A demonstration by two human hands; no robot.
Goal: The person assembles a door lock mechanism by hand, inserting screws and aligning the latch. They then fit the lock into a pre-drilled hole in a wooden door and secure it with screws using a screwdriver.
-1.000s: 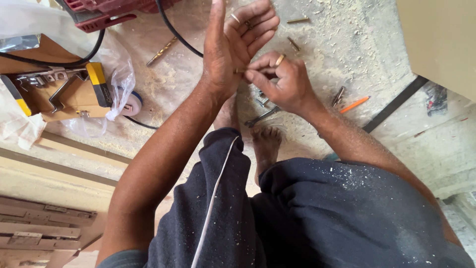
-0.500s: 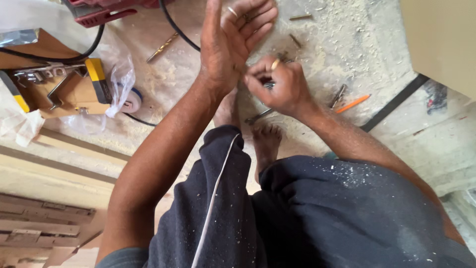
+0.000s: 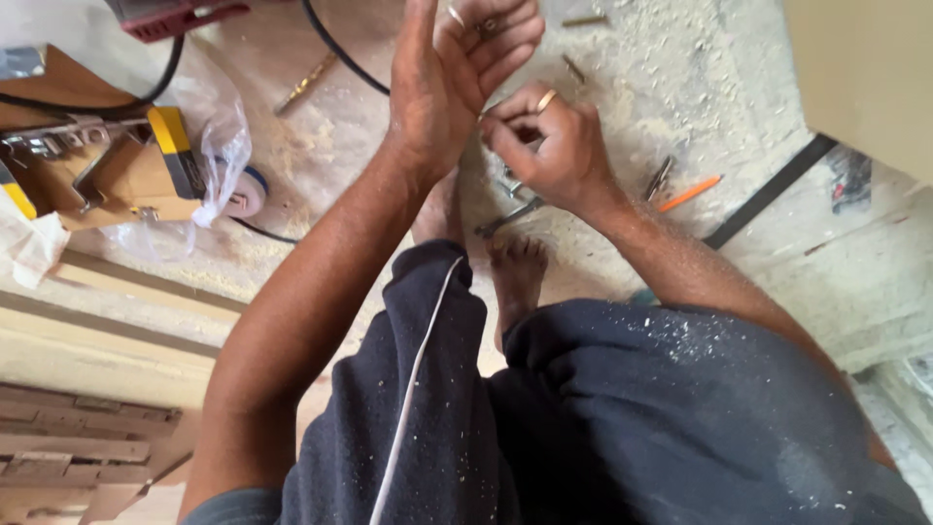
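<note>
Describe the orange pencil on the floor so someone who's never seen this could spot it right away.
Start at the dusty floor strewn with sawdust, then find the right hand. Just right of its wrist, before the dark strip, lies the pencil. It is the only bright orange thing there; the bits beside it are dull metal.

Your clothing and hands, seen from above

You wear dark navy trousers (image 3: 680,418) flecked with sawdust, a thin white stripe (image 3: 418,369) down one leg. Bare forearms and feet. Rings on your left hand (image 3: 457,78) and right hand (image 3: 549,146).
</note>
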